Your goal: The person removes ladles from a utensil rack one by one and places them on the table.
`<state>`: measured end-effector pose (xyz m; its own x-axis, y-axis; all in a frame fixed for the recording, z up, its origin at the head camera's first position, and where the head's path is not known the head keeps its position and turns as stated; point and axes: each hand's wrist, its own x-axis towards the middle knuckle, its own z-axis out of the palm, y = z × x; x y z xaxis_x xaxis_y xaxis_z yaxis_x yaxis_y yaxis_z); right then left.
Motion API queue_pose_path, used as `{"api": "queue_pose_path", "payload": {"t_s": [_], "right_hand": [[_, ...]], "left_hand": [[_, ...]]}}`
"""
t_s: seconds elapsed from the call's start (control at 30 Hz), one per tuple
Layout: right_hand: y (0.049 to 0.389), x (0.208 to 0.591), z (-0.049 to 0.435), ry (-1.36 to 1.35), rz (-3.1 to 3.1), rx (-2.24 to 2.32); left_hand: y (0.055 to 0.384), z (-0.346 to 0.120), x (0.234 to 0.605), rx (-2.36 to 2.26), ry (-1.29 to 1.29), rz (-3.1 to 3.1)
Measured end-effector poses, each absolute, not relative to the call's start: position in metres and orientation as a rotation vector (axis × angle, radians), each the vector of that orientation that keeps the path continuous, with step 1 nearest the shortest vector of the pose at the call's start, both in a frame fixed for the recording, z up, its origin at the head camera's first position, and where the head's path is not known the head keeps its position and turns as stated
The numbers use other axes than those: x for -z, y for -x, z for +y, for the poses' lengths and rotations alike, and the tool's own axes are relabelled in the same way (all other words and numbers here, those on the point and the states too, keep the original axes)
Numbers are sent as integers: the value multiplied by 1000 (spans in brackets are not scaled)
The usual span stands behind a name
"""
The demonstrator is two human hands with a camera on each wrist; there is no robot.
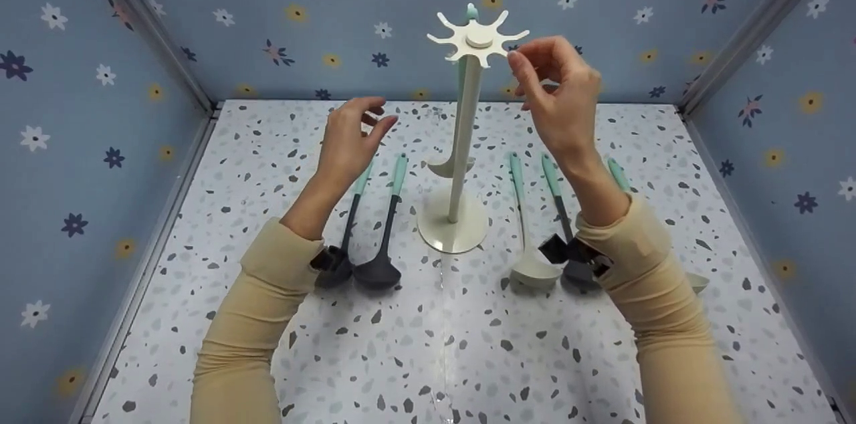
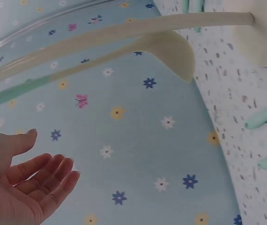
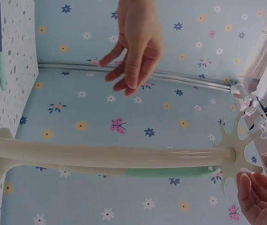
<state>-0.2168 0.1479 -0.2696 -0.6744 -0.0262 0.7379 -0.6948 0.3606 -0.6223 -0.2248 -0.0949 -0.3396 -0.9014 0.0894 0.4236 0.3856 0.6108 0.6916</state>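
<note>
A cream utensil stand [image 1: 468, 136] rises from a round base, with hooked prongs around its top. One cream ladle [image 2: 166, 51] with a mint handle hangs from it on the far side, partly behind the pole. My right hand [image 1: 558, 93] is at the top, thumb and index finger pinching the tip of one prong [image 3: 253, 166]. Left of the pole, my left hand [image 1: 351, 140] hovers in the air with relaxed, slightly bent fingers. It holds nothing and is apart from the stand.
Two black ladles [image 1: 378, 273] with mint handles lie left of the base. To the right lie a cream ladle [image 1: 535, 270], a black ladle [image 1: 562, 210] and another ladle [image 1: 697, 282], mostly hidden by my right arm. Flowered panels [image 1: 388, 9] enclose the speckled table [image 1: 374, 357].
</note>
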Motion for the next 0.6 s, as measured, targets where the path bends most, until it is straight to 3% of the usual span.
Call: {"api": "queue_pose_path", "payload": {"t_s": [0.6], "right_hand": [[214,274,140,-522,-1968,-1075]], "left_hand": [[233,-49,273,1318,614,-2158]]}}
